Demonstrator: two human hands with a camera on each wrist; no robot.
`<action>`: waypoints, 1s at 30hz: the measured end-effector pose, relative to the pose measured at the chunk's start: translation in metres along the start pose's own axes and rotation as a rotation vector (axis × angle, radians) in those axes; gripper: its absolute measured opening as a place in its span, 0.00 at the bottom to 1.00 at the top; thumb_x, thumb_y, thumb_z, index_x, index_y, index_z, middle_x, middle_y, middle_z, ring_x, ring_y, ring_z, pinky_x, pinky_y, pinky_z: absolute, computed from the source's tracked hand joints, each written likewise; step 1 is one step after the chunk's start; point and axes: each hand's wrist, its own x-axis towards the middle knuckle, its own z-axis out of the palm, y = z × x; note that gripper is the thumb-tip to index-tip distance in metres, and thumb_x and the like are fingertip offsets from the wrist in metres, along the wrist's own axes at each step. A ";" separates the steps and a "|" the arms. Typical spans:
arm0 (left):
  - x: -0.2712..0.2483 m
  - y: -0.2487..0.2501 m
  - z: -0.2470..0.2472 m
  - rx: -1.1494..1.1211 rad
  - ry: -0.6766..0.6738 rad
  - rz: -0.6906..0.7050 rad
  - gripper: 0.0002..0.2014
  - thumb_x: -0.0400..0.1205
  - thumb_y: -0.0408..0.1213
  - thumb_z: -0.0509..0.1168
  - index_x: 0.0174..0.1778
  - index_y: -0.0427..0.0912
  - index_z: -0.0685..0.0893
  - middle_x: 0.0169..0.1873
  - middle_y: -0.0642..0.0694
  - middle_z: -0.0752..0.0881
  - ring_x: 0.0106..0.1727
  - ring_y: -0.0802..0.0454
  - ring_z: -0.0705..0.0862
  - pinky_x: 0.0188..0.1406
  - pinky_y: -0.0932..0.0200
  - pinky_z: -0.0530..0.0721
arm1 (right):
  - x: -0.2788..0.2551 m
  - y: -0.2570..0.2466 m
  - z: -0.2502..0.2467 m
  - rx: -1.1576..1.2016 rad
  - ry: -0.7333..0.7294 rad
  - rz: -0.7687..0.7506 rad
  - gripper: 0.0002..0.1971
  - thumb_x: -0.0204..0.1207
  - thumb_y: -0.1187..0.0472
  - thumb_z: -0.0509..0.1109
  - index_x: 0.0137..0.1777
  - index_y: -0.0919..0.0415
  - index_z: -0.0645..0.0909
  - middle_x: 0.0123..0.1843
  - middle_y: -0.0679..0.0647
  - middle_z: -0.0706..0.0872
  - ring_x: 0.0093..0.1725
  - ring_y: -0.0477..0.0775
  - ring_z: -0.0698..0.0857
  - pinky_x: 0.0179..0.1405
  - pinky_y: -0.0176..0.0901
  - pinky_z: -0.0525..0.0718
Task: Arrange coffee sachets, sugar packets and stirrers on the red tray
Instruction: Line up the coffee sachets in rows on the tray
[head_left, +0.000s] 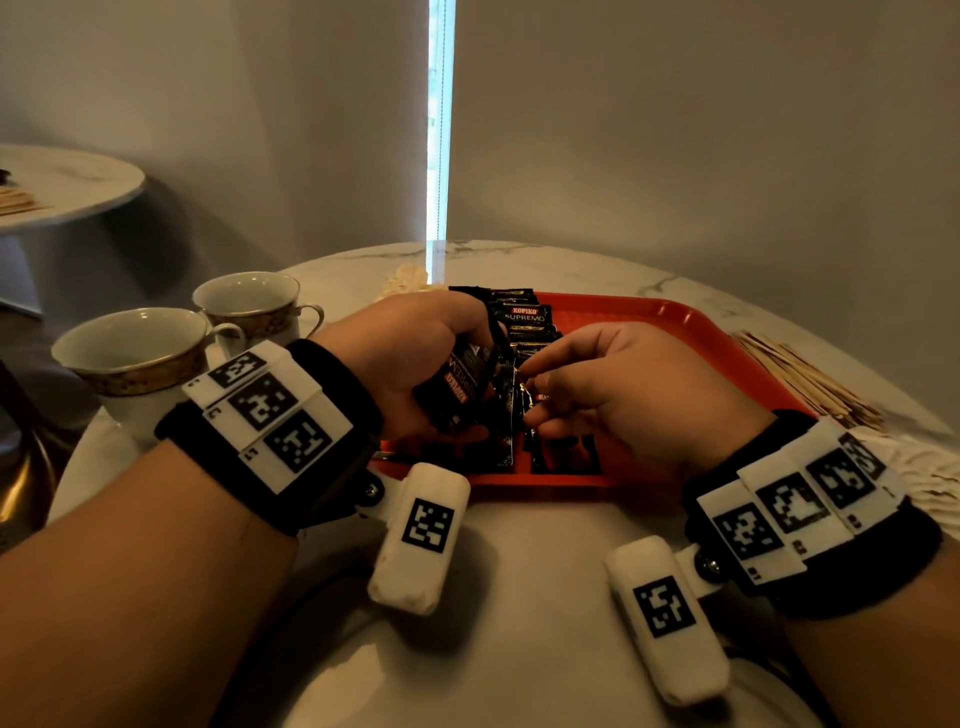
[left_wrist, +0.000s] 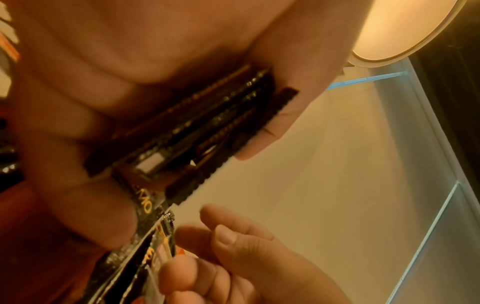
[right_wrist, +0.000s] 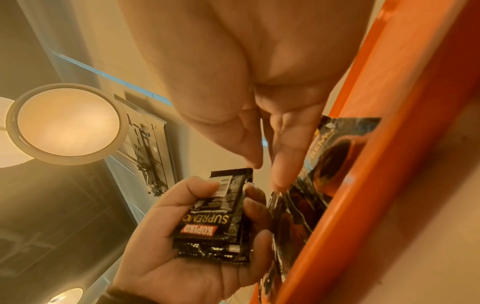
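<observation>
Sachets (head_left: 522, 317) rowed at tray (head_left: 649, 322) centre. Left hand (head_left: 415, 358) gripping a stack (head_left: 457, 384); right hand (head_left: 618, 395) pinching one. Stirrers (head_left: 810, 379) untouched, frame right.

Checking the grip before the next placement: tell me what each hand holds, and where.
Left hand grips a stack of Kopiko sachets across its width. Right hand pinches one sachet's edge.

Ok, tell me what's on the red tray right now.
On the red tray, a row of black Kopiko Supremo coffee sachets runs along its left side. Both hands cover the row's middle; the left hand grips a stack of sachets. No stirrers show on it.
</observation>
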 end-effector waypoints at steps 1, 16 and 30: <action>0.001 0.000 0.000 -0.010 -0.008 -0.006 0.09 0.84 0.35 0.60 0.59 0.42 0.79 0.41 0.37 0.86 0.38 0.44 0.87 0.42 0.44 0.90 | 0.000 0.000 0.000 0.006 0.002 -0.002 0.08 0.80 0.77 0.68 0.50 0.68 0.87 0.47 0.72 0.90 0.41 0.59 0.92 0.44 0.51 0.92; 0.006 0.000 -0.002 -0.432 -0.080 0.204 0.18 0.85 0.41 0.53 0.56 0.39 0.87 0.42 0.37 0.91 0.38 0.41 0.90 0.41 0.44 0.90 | 0.003 -0.001 -0.013 0.143 -0.041 -0.347 0.14 0.69 0.71 0.77 0.49 0.51 0.90 0.45 0.54 0.89 0.39 0.48 0.86 0.31 0.40 0.79; 0.008 -0.006 0.005 -0.371 -0.134 0.172 0.18 0.88 0.39 0.59 0.71 0.34 0.78 0.52 0.33 0.90 0.43 0.41 0.92 0.40 0.46 0.91 | -0.009 -0.006 -0.011 -0.039 -0.076 -0.491 0.11 0.67 0.68 0.80 0.43 0.49 0.92 0.45 0.42 0.91 0.51 0.47 0.90 0.52 0.45 0.90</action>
